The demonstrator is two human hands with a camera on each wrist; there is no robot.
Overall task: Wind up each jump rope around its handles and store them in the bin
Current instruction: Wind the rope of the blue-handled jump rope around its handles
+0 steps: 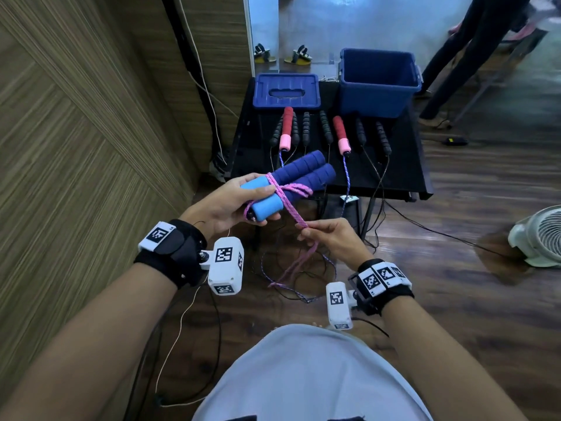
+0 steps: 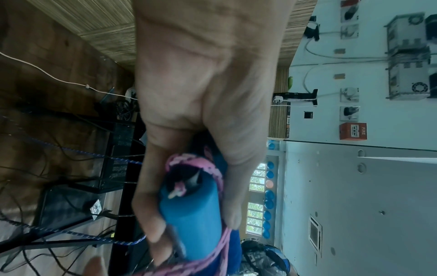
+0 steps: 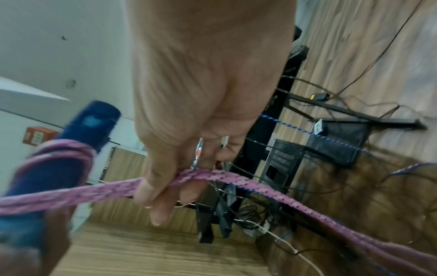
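1. The left hand [image 1: 226, 202] grips the two blue handles [image 1: 291, 180] together, in the air in front of the table's [image 1: 403, 165] near edge; a looser grip would probably let them splay and shed the few turns.
2. The right hand [image 1: 329, 238] pinches the pink rope [image 1: 293, 215] taut; slack could unwind it.
3. Rope trailing on the floor may snag the cables [image 1: 303, 268] there.
4. The bin [image 1: 378, 83] stands at the table's far right corner.

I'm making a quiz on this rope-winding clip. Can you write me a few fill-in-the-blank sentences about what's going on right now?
1. The left hand holds two blue handles wrapped by a ____ rope.
2. The right hand ____ that rope.
3. The blue bin stands on the black table with its lid ____.
4. The two handles still on the table with pink ends are mostly ____.

Missing words: pink; pinches; off; red
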